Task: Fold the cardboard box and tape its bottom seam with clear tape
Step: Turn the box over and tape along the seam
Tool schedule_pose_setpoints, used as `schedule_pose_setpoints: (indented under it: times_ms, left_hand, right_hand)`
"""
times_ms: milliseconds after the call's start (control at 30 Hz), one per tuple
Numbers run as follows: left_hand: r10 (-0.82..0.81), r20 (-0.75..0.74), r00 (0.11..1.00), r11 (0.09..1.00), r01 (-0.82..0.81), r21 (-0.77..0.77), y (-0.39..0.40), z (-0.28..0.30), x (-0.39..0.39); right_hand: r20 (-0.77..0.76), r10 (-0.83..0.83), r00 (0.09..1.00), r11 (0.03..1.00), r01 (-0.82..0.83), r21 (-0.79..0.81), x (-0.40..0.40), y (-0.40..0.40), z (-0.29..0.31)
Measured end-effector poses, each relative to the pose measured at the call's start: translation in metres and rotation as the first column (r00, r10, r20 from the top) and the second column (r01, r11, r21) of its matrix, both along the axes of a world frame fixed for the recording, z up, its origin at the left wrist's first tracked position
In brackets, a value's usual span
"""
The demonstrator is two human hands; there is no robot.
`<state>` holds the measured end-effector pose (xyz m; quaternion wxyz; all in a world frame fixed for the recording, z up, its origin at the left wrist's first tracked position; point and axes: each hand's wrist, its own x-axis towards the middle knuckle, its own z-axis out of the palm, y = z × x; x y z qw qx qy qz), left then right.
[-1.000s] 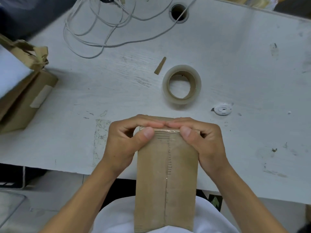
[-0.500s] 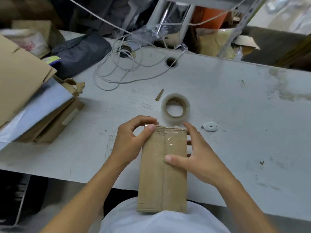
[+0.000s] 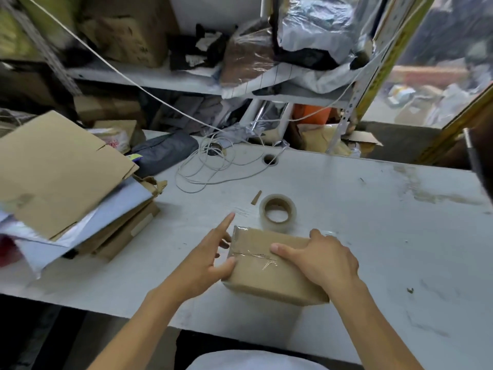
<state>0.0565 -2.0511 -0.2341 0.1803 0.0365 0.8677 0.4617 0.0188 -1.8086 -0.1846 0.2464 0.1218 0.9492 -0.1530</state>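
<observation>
A small brown cardboard box (image 3: 256,279) lies on the white table (image 3: 373,209) near its front edge, long side running left to right. A strip of clear tape (image 3: 256,256) runs along the seam on its upper face. My right hand (image 3: 325,260) grips the box's right part, fingers curled over the far edge and thumb lying along the tape. My left hand (image 3: 205,260) is at the box's left end, thumb touching its edge and index finger pointing straight away. The roll of clear tape (image 3: 277,212) lies flat just behind the box.
A pile of flat cardboard and sheets (image 3: 58,169) covers the table's left side. A white cable (image 3: 213,169) coils at the back beside a round hole (image 3: 270,159). A small cardboard scrap (image 3: 256,196) lies near the roll. Cluttered shelves (image 3: 186,81) stand behind.
The box has been turned from lengthwise to crosswise and laid on the table. My left hand has let go and spread its fingers. The camera has tilted upward.
</observation>
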Motion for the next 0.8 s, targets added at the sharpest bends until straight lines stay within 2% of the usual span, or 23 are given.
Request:
schedule_pose_setpoints:
  times_ms: [67, 100, 200, 267, 333, 433, 533, 633, 800]
  left_hand:
    - [-0.073, -0.031, 0.997, 0.997, 0.072, -0.015, 0.001, 0.002, -0.002]
    - [-0.107, -0.031, 0.994, 0.994, 0.106, -0.030, 0.000, 0.003, -0.004]
    - [-0.097, 0.003, 0.995, 0.995, 0.097, -0.019, -0.005, 0.000, -0.005]
    - [-0.009, -0.010, 1.000, 1.000, 0.010, 0.027, -0.005, -0.003, 0.001]
    - [0.036, -0.086, 0.996, 0.999, -0.033, 0.027, -0.003, -0.010, 0.012]
    - [-0.035, -0.116, 0.993, 0.998, 0.040, 0.039, 0.000, -0.022, 0.032]
    - [-0.083, -0.134, 0.987, 0.985, 0.101, 0.137, 0.012, -0.034, 0.054]
    - [-0.009, -0.247, 0.969, 0.988, 0.047, 0.149, 0.029, -0.037, 0.068]
    - [0.077, -0.303, 0.950, 0.988, -0.031, 0.153, 0.044, -0.039, 0.074]
  right_hand:
    - [0.002, 0.015, 1.000, 0.996, -0.014, -0.088, -0.001, 0.000, -0.003]
    - [-0.020, 0.015, 1.000, 0.982, -0.018, -0.186, -0.001, 0.000, -0.005]
    - [-0.158, -0.127, 0.979, 0.849, 0.025, -0.528, -0.001, 0.001, -0.009]
    - [-0.214, -0.209, 0.954, 0.829, 0.057, -0.556, 0.001, 0.007, -0.017]
    - [-0.194, -0.247, 0.949, 0.844, 0.112, -0.525, 0.005, 0.015, -0.026]
    - [-0.098, -0.311, 0.945, 0.801, 0.205, -0.563, 0.011, 0.024, -0.036]
    - [-0.118, -0.356, 0.927, 0.739, 0.202, -0.643, 0.009, 0.023, -0.040]
    - [-0.116, -0.402, 0.908, 0.671, 0.206, -0.712, 0.002, 0.014, -0.043]
    - [-0.079, -0.395, 0.915, 0.599, 0.192, -0.778, -0.011, 0.002, -0.058]
